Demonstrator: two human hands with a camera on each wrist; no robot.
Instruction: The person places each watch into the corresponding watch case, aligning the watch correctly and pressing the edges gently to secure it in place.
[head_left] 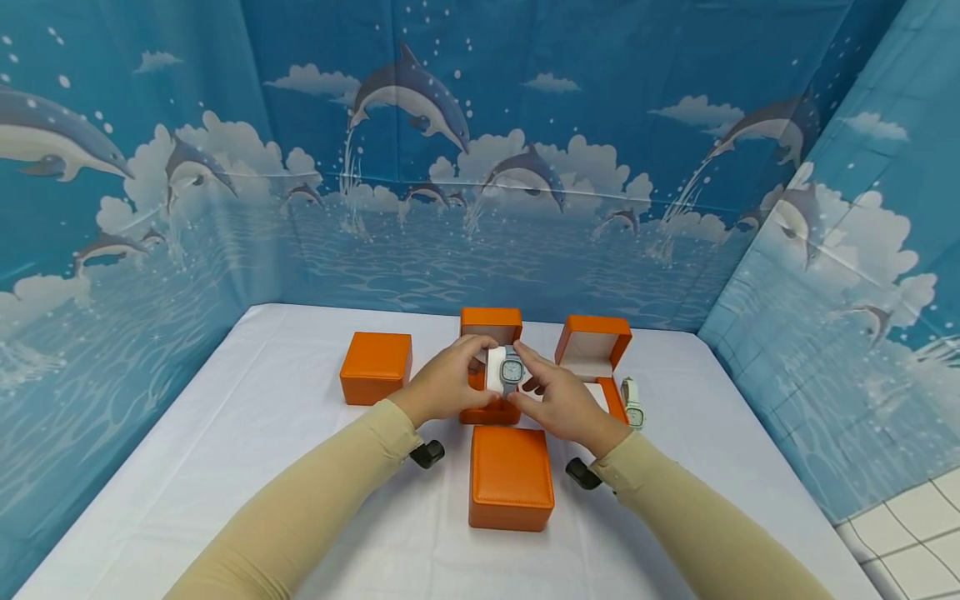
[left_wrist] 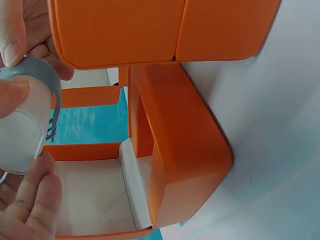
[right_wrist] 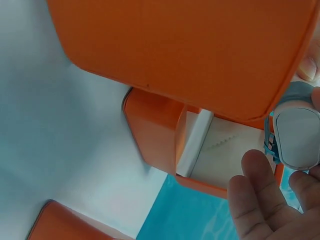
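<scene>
Watch is between left hand and right hand, seemingly gripped.

One high, wide view and two close, sideways ones

The head camera looks forward and down from above the sleeves, far enough back to take in the tablecloth and the dolphin curtain. The left wrist camera and right wrist camera sit low and close, facing forward and rolled sideways: the cloth fills the right of one view, the left of the other. All three share the near closed box, looming atop both wrist views, the open box beyond it, and the cushion; the head view meets the face of the watch, the wrist views the cushion's white end
</scene>
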